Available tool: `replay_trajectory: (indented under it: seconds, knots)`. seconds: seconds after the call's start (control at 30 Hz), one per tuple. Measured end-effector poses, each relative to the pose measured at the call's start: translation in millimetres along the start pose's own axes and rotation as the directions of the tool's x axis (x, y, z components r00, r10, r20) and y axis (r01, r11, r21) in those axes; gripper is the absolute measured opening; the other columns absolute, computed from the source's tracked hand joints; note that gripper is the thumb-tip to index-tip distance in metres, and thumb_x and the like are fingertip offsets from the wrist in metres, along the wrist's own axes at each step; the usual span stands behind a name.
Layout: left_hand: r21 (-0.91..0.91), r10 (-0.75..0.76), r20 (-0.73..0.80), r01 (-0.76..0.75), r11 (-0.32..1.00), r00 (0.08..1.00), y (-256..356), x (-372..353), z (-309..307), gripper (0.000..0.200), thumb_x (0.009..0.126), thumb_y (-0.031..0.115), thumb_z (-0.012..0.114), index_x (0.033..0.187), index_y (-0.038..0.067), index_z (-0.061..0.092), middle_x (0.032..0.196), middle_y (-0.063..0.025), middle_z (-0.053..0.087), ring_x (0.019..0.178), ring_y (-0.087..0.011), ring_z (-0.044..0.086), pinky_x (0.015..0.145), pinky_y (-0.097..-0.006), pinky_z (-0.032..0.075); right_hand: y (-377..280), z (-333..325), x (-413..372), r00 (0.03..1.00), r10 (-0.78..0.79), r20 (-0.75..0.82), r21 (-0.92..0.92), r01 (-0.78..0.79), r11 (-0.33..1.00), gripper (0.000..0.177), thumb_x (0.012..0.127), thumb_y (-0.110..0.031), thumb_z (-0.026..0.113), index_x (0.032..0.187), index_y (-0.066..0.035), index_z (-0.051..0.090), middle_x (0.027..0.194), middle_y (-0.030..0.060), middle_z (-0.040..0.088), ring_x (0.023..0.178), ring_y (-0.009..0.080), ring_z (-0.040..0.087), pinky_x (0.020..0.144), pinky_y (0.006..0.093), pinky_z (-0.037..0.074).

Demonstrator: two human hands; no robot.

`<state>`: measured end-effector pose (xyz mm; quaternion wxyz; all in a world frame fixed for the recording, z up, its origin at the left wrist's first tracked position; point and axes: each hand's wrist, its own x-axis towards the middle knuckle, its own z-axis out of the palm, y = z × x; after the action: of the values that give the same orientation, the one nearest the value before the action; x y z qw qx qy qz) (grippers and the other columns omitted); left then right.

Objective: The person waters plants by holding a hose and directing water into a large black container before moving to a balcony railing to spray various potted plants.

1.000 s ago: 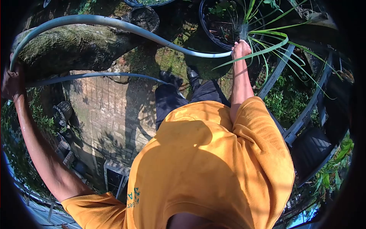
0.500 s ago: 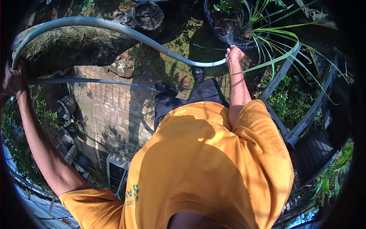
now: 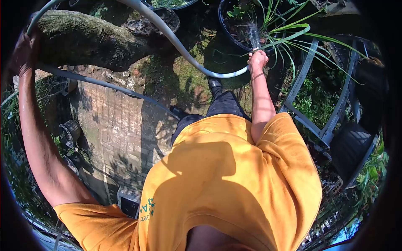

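Observation:
My right hand is closed around the end of a pale grey-blue garden hose. Water sprays from it into a large dark round pot, where a plant with long narrow leaves grows. Far to the left, my left hand is raised and grips another stretch of the hose. Its fingers are partly in shadow. Between my hands the hose loops up past the top edge of the view, and a further length runs behind my legs.
A thick mossy log lies at upper left. Paved ground is beneath it. On the right stand a grey frame and a black container. A round basin shows at the top. My boot is near the hose.
My left hand has moved up, lifting the hose's loop past the top of the view. Water now sprays more visibly from the hose end. My right hand stays almost in place.

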<state>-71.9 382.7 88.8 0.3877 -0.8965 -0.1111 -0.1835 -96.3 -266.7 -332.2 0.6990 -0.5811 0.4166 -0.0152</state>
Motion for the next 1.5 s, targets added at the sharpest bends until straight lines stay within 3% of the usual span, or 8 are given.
replay_trajectory:
  seconds: [0.17,0.33,0.6,0.73,0.9,1.13,1.33,1.5]
  knots:
    - [-0.505,0.016,-0.488,-0.296,0.811,0.873,9.1,-72.3,-51.1,0.036,0.088,0.029,0.056,0.123,0.021,0.057,0.091,-0.0129,0.066,0.075,-0.0248,0.062,0.068,-0.0358,0.049,2.2,-7.1,-55.6,0.995,-0.092,-0.036,-0.143,0.086,0.986,0.010,0.081,-0.009,0.059,0.091,-0.008,0.060,0.059,0.0042,0.057,0.039,0.0127,0.046,0.032,0.0267,0.034]
    - [-0.998,-0.293,0.003,-0.013,-0.055,0.956,-20.2,-242.0,-76.4,0.044,0.094,0.008,0.051,0.136,0.001,0.041,0.117,-0.0132,0.060,0.084,-0.0141,0.062,0.074,-0.0264,0.052,4.7,-15.0,-113.9,0.997,-0.081,0.003,-0.229,0.080,0.970,0.012,0.085,-0.013,0.058,0.097,-0.010,0.059,0.059,0.0029,0.056,0.038,0.0094,0.041,0.036,0.0255,0.031]
    - [-0.621,-0.149,0.756,0.770,0.146,0.638,-146.8,-483.9,-58.5,0.036,0.088,-0.006,0.049,0.121,0.005,0.060,0.074,-0.0022,0.059,0.071,-0.0056,0.051,0.068,-0.0203,0.041,40.6,45.3,-175.7,0.983,-0.179,0.036,-0.152,0.182,0.971,0.011,0.083,-0.008,0.058,0.093,-0.014,0.059,0.061,0.0047,0.056,0.042,0.0120,0.047,0.035,0.0255,0.035]
    - [-0.493,-0.143,0.846,0.855,0.159,0.514,-208.2,-524.0,-75.5,0.035,0.085,-0.002,0.051,0.119,0.001,0.060,0.089,-0.0020,0.062,0.073,-0.0074,0.053,0.067,-0.0223,0.045,52.5,82.3,-189.0,0.992,0.093,0.088,-0.152,-0.079,0.985,0.012,0.084,-0.006,0.052,0.088,-0.014,0.060,0.062,0.0074,0.058,0.042,0.0156,0.048,0.036,0.0285,0.036]
    - [-0.434,-0.245,0.856,0.891,0.136,0.454,-260.7,-562.8,-58.5,0.039,0.081,-0.005,0.046,0.116,0.000,0.061,0.092,-0.0044,0.064,0.075,-0.0071,0.053,0.065,-0.0212,0.043,124.9,113.0,-189.9,0.925,-0.328,0.191,0.040,0.326,0.944,0.011,0.086,-0.014,0.052,0.094,-0.009,0.058,0.062,0.0067,0.057,0.040,0.0151,0.046,0.035,0.0286,0.037]
    - [-0.373,-0.262,0.829,0.837,0.399,0.494,-285.5,-574.3,23.6,0.040,0.074,-0.009,0.044,0.111,-0.006,0.058,0.082,-0.0137,0.061,0.070,-0.0139,0.052,0.068,-0.0289,0.045,192.2,238.4,-228.3,0.751,-0.532,-0.392,-0.720,0.109,0.685,0.012,0.075,-0.019,0.057,0.066,-0.017,0.064,0.057,0.0035,0.061,0.046,0.0172,0.056,0.043,0.0320,0.045]
    - [-0.072,-0.177,0.982,0.997,-0.010,0.070,-329.8,-585.7,25.5,0.018,0.084,-0.005,0.049,0.092,-0.005,0.064,0.061,-0.0020,0.048,0.050,-0.0075,0.043,0.046,-0.0240,0.035,187.5,258.5,-325.2,0.719,-0.667,-0.196,-0.678,0.392,0.622,0.012,0.074,-0.017,0.063,0.079,-0.009,0.070,0.072,0.0086,0.068,0.067,0.0222,0.064,0.066,0.0326,0.051]
    - [-0.100,-0.015,0.995,0.995,0.005,0.100,-347.4,-540.5,44.8,0.015,0.092,0.010,0.056,0.090,-0.002,0.065,0.057,-0.0003,0.051,0.048,-0.0049,0.043,0.044,-0.0229,0.032,177.8,258.0,-330.6,0.670,-0.685,-0.284,-0.626,0.411,0.662,0.012,0.074,-0.018,0.066,0.080,-0.008,0.066,0.075,0.0113,0.066,0.069,0.0293,0.063,0.069,0.0399,0.049]
